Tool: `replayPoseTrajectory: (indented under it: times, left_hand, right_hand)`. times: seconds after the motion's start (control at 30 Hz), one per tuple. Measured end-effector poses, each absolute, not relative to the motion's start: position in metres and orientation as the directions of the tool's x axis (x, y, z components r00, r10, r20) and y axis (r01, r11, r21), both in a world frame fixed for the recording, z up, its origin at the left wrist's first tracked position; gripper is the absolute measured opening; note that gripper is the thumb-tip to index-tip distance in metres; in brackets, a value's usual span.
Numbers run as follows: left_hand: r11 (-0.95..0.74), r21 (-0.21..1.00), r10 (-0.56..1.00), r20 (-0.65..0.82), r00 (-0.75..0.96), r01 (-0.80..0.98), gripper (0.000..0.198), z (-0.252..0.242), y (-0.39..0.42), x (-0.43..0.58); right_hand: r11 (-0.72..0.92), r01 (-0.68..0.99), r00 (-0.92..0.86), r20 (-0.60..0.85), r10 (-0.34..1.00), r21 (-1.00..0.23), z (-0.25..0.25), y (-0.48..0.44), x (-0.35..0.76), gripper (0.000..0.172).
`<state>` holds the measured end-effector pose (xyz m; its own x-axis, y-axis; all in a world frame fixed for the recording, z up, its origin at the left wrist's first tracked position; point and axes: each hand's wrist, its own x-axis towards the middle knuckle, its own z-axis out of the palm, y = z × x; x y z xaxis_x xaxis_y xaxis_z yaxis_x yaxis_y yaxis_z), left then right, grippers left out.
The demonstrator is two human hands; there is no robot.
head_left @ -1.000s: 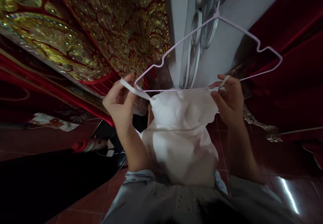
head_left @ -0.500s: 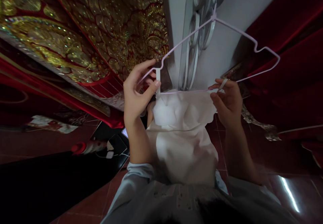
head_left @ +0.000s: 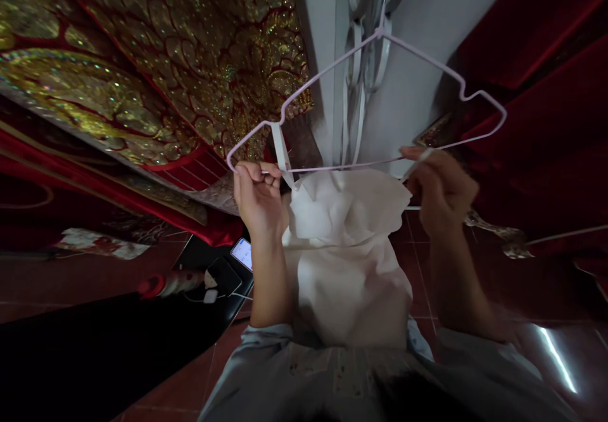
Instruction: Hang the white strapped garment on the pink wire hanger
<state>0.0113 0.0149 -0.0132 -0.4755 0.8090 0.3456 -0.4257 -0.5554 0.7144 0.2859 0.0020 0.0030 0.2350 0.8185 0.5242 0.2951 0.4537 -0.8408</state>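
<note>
A pale pink wire hanger [head_left: 331, 65] hangs by its hook in front of grey metal rings. My left hand [head_left: 260, 197] is closed round the lower left end of its bottom bar. One white strap [head_left: 280, 146] loops over the left shoulder notch. My right hand [head_left: 439, 184] pinches a second white strap [head_left: 418, 163] beside the bottom bar on the right, its fingertips at the bar. Below the bar, the white garment [head_left: 351, 270] with a ruffled top drapes down in front of my body.
Gold-sequined red fabric [head_left: 190, 54] fills the upper left, and red fabric [head_left: 546, 130] hangs at the right. On a black surface at lower left are a lit phone [head_left: 242, 254], a dark device [head_left: 223, 276] and a red-capped bottle [head_left: 166, 282].
My left hand has moved down from the left strap to the hanger's lower left end. The strap now rests on the notch by itself. The hanger appears further left, and my right hand has turned slightly.
</note>
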Motion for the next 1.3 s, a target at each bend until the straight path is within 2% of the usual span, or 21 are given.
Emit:
replayPoseTrajectory:
  times: [0.07,0.13,0.23,0.4,0.53,0.7,0.8,0.93,1.03,1.13,1.2,1.23,1.3]
  left_hand:
    - [-0.551,0.721,0.815,0.357,-0.455,-0.421,0.055,-0.009,0.016,0.006]
    - [-0.518,0.747,0.84,0.352,-0.413,-0.416,0.059,-0.007,0.017,0.0]
    - [-0.498,0.783,0.846,0.345,-0.406,-0.372,0.062,-0.009,0.019,-0.004]
    - [-0.475,0.815,0.845,0.318,-0.429,-0.332,0.06,-0.011,0.02,-0.003]
    - [-0.442,0.838,0.854,0.285,-0.436,-0.319,0.061,-0.008,0.02,-0.004]
    - [-0.436,0.846,0.852,0.278,-0.444,-0.306,0.06,-0.006,0.021,-0.004]
    - [-0.44,0.844,0.85,0.281,-0.446,-0.306,0.059,-0.008,0.022,-0.004]
    - [-0.464,0.821,0.851,0.309,-0.425,-0.332,0.059,-0.011,0.024,-0.005]
    - [-0.46,0.824,0.855,0.313,-0.413,-0.329,0.06,-0.013,0.025,-0.005]
    - [-0.448,0.84,0.851,0.296,-0.433,-0.307,0.061,-0.014,0.025,-0.005]
    - [-0.459,0.827,0.846,0.295,-0.445,-0.325,0.061,-0.014,0.025,-0.003]
    - [-0.47,0.816,0.842,0.299,-0.45,-0.337,0.06,-0.014,0.025,-0.002]
    - [-0.492,0.801,0.827,0.309,-0.469,-0.341,0.058,-0.013,0.026,0.001]
  right_hand:
    - [0.521,0.28,0.459,0.59,0.665,-0.806,0.007,0.011,0.307,0.018]
    - [0.554,0.266,0.616,0.582,0.532,-0.789,0.008,0.022,0.332,0.01]
    - [0.556,0.281,0.645,0.583,0.495,-0.782,0.007,0.037,0.368,0.012]
    - [0.483,0.25,0.508,0.539,0.672,-0.839,0.023,0.055,0.384,0.027]
    - [0.475,0.336,0.316,0.572,0.757,-0.813,0.052,0.063,0.366,0.038]
    - [0.55,0.413,0.118,0.642,0.758,-0.726,0.075,0.059,0.339,0.037]
    - [0.537,0.468,0.167,0.667,0.726,-0.702,0.073,0.061,0.336,0.037]
    - [0.571,0.458,0.252,0.715,0.652,-0.681,0.068,0.072,0.347,0.04]
    - [0.575,0.509,0.185,0.734,0.654,-0.64,0.072,0.068,0.35,0.041]
    - [0.63,0.607,0.015,0.799,0.601,-0.485,0.076,0.043,0.336,0.03]
    - [0.68,0.61,-0.046,0.839,0.543,-0.407,0.073,0.022,0.318,0.018]
    - [0.692,0.596,-0.058,0.838,0.543,-0.407,0.068,0.013,0.308,0.014]
    - [0.691,0.546,-0.126,0.77,0.626,-0.473,0.051,0.0,0.288,0.015]
